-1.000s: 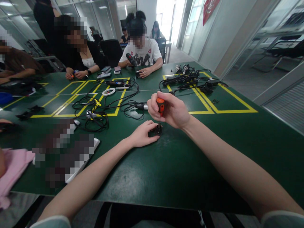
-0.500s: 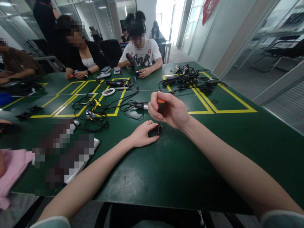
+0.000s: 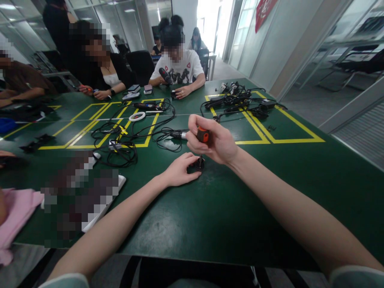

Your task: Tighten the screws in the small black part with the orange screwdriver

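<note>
Upright in my right hand (image 3: pixel 220 142) is a screwdriver (image 3: pixel 204 135) with a black and orange handle, the fingers wrapped round it. Its shaft points down into a small round black part (image 3: pixel 199 165) on the green table. My left hand (image 3: pixel 179 170) lies low on the tabletop and pinches that part between thumb and fingers. Much of the part is hidden by the fingers, so its exact kind does not show. Where the screwdriver's tip meets it is too small to make out.
Tangled black cables (image 3: pixel 120 154) lie left of my hands, near a white ring (image 3: pixel 137 116). More cables (image 3: pixel 234 98) are heaped at the back right. Two blurred flat items lie at left, beside a pink cloth (image 3: pixel 21 216). Across the table, a person (image 3: pixel 177 68) holds a power tool.
My right hand has turned a little on the screwdriver, and the orange end of its handle now shows more. My left hand and the black part stay in place.
</note>
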Demonstrator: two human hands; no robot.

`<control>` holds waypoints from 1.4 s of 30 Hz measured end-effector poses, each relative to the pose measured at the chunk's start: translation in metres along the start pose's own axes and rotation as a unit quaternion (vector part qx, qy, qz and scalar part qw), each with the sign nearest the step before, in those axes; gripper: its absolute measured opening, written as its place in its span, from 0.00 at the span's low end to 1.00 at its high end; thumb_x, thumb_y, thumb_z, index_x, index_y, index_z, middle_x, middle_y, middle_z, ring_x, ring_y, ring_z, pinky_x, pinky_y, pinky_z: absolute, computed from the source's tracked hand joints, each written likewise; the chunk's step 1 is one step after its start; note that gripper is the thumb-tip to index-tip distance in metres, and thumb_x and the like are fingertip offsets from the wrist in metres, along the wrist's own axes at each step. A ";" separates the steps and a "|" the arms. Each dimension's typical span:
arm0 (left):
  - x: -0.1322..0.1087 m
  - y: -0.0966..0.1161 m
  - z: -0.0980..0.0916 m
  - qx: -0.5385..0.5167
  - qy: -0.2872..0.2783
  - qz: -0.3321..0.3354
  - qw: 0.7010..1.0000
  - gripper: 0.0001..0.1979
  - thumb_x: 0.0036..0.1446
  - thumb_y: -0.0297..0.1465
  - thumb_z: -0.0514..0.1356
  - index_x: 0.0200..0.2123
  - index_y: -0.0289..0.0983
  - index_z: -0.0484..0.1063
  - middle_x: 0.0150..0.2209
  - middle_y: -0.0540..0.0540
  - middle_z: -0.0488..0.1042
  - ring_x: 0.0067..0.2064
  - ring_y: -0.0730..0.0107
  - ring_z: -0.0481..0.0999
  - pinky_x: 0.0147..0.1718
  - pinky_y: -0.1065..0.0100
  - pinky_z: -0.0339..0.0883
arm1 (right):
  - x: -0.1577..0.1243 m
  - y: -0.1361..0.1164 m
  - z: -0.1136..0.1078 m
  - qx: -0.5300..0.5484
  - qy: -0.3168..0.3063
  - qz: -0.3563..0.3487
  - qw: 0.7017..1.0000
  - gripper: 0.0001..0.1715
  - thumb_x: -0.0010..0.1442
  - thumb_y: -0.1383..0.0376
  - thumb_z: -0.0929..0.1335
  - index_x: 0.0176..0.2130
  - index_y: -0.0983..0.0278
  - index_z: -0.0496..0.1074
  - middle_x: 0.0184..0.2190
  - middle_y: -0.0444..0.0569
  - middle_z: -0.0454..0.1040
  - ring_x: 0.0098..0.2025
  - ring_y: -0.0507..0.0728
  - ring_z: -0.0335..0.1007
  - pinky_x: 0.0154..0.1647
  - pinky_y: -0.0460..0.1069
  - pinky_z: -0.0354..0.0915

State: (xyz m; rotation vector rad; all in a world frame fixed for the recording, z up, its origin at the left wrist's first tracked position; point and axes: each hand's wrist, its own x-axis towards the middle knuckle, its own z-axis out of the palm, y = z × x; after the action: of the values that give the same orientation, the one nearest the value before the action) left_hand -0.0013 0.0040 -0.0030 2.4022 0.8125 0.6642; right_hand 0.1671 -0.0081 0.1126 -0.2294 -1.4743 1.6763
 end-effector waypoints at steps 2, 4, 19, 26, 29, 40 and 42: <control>0.000 0.000 0.000 -0.001 0.000 0.000 1.000 0.17 0.62 0.34 0.66 0.54 0.37 0.76 0.47 0.41 0.75 0.49 0.56 0.76 0.51 0.57 0.74 | 0.002 -0.001 0.000 -0.011 0.013 -0.003 1.000 0.27 0.71 0.46 0.67 0.28 0.61 0.62 0.15 0.36 0.58 0.15 0.46 0.47 0.17 0.42 0.48; 0.000 -0.001 0.001 0.003 -0.001 -0.003 1.000 0.17 0.62 0.34 0.66 0.54 0.37 0.76 0.46 0.42 0.75 0.48 0.57 0.76 0.52 0.57 0.73 | 0.003 -0.003 -0.001 -0.013 0.024 0.008 1.000 0.32 0.71 0.44 0.65 0.24 0.62 0.62 0.14 0.38 0.57 0.16 0.47 0.49 0.18 0.43 0.50; -0.001 -0.001 0.001 0.006 -0.003 -0.007 1.000 0.15 0.62 0.35 0.66 0.51 0.37 0.76 0.44 0.43 0.74 0.46 0.58 0.75 0.49 0.59 0.73 | 0.001 -0.001 -0.001 0.004 0.015 -0.009 1.000 0.22 0.68 0.51 0.69 0.30 0.62 0.62 0.18 0.36 0.62 0.16 0.45 0.45 0.17 0.42 0.45; -0.001 0.001 0.000 0.000 -0.007 -0.015 1.000 0.17 0.62 0.35 0.66 0.53 0.37 0.77 0.45 0.43 0.75 0.46 0.59 0.76 0.48 0.59 0.74 | 0.002 -0.008 -0.005 0.013 0.017 0.026 0.999 0.27 0.71 0.53 0.66 0.24 0.63 0.62 0.15 0.36 0.52 0.17 0.46 0.43 0.18 0.42 0.46; -0.001 0.001 -0.001 0.008 -0.007 -0.014 1.000 0.16 0.62 0.35 0.66 0.51 0.37 0.77 0.44 0.43 0.74 0.45 0.58 0.75 0.48 0.58 0.74 | 0.001 -0.007 -0.003 0.028 0.009 0.021 0.999 0.21 0.69 0.52 0.66 0.29 0.61 0.63 0.15 0.33 0.50 0.16 0.46 0.37 0.18 0.42 0.42; 0.000 0.001 -0.001 0.006 -0.009 -0.012 1.000 0.18 0.62 0.34 0.66 0.54 0.37 0.76 0.46 0.42 0.75 0.48 0.57 0.77 0.51 0.58 0.74 | 0.002 -0.007 -0.004 -0.007 0.009 0.000 1.000 0.27 0.70 0.53 0.66 0.24 0.63 0.62 0.18 0.40 0.60 0.18 0.46 0.51 0.19 0.43 0.51; 0.000 0.001 0.000 0.001 -0.007 -0.008 1.000 0.18 0.62 0.34 0.66 0.54 0.36 0.76 0.46 0.41 0.75 0.48 0.56 0.77 0.52 0.57 0.73 | 0.002 -0.006 -0.003 0.000 0.004 0.006 1.000 0.29 0.71 0.52 0.66 0.24 0.63 0.61 0.18 0.38 0.56 0.18 0.46 0.47 0.18 0.42 0.48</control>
State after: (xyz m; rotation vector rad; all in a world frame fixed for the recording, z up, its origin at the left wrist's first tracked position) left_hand -0.0014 0.0034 -0.0023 2.3966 0.8266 0.6394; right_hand 0.1708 -0.0052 0.1181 -0.2469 -1.4700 1.6828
